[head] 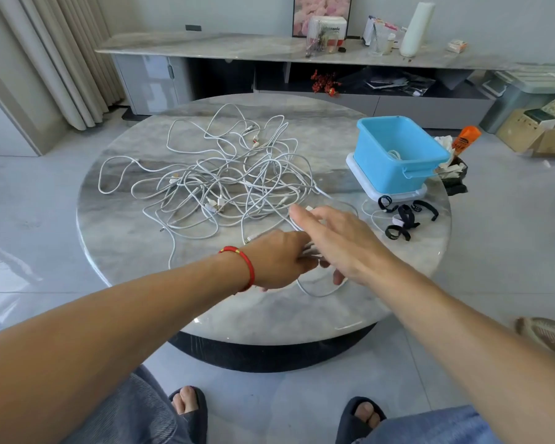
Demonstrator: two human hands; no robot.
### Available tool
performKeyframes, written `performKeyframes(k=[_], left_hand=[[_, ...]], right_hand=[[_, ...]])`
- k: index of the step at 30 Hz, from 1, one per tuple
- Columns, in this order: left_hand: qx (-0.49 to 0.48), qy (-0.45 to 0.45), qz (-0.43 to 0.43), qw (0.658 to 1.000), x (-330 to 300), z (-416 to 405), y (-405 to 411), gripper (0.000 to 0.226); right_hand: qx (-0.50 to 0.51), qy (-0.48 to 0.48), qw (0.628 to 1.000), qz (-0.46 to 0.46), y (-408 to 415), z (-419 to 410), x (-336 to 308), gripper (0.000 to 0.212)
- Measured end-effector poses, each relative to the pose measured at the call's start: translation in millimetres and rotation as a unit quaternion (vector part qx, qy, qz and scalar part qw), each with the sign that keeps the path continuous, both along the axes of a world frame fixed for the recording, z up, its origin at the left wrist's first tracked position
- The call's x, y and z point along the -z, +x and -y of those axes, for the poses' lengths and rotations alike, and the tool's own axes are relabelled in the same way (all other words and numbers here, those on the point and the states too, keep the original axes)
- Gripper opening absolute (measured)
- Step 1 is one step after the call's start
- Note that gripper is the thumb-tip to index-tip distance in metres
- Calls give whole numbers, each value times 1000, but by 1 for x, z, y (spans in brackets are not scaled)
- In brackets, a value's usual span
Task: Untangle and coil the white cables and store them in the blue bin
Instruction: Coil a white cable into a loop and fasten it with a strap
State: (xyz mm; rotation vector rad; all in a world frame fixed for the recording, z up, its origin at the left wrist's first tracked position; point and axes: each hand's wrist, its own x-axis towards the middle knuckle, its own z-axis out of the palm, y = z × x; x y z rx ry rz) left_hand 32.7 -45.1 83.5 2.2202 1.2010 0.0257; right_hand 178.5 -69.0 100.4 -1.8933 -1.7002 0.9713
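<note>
Left grip: my left hand (277,259) is low over the near worktop (116,225), fingers hidden under my right hand; it seems to pinch a bit of white cable, but I cannot tell for sure.
Right grip: my right hand (337,240) crosses over the left, fingers straight and spread, index tip pointing up-left toward the tangle. Holding nothing that I can see.
Cable in hand: a loose loop (318,291) of white cable hangs out below both hands on the worktop, a partly formed coil by my judgement.
Tangle: the main knot of white cables (225,177) lies on the worktop centre, just beyond and left of my hands, spread wider left-right than front-back. A strand seems to run from it right to my right fingertips.
Blue bin: blue bin (398,155) sits on a white tray at the right far side of the worktop, well apart from the left hand, nearer the right. One white cable seems already inside.
Black ties: black straps (401,219) lie just in front of the bin, right of my right hand.
Key relation: tangle is ahead-left, bin ahead-right; right hand is nearer both the bin and the straps, left hand anchors the loop.
Step, judged: winding one freed cable; most cables not yet untangled, task early.
Risk, judged: the trailing strand could drag the tangle along.
</note>
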Motion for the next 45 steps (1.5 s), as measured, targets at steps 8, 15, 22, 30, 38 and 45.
performKeyframes(k=[8, 15, 22, 30, 38, 45], left_hand=[[-20, 35, 26, 999, 11, -18, 24, 26], [-28, 226, -4, 974, 16, -30, 60, 36], [-55, 160, -38, 985, 27, -47, 54, 34], [-95, 58, -76, 991, 12, -38, 48, 37], [-196, -54, 46, 978, 16, -41, 28, 39], [-208, -51, 61, 975, 14, -41, 24, 43]], right_hand=[[6, 149, 976, 159, 21, -28, 21, 53], [126, 108, 974, 151, 64, -58, 25, 45], [180, 93, 974, 98, 125, -65, 42, 47], [66, 101, 886, 447, 126, -91, 92, 24], [128, 77, 941, 304, 114, -98, 82, 21], [181, 131, 975, 8, 129, -94, 53, 18]])
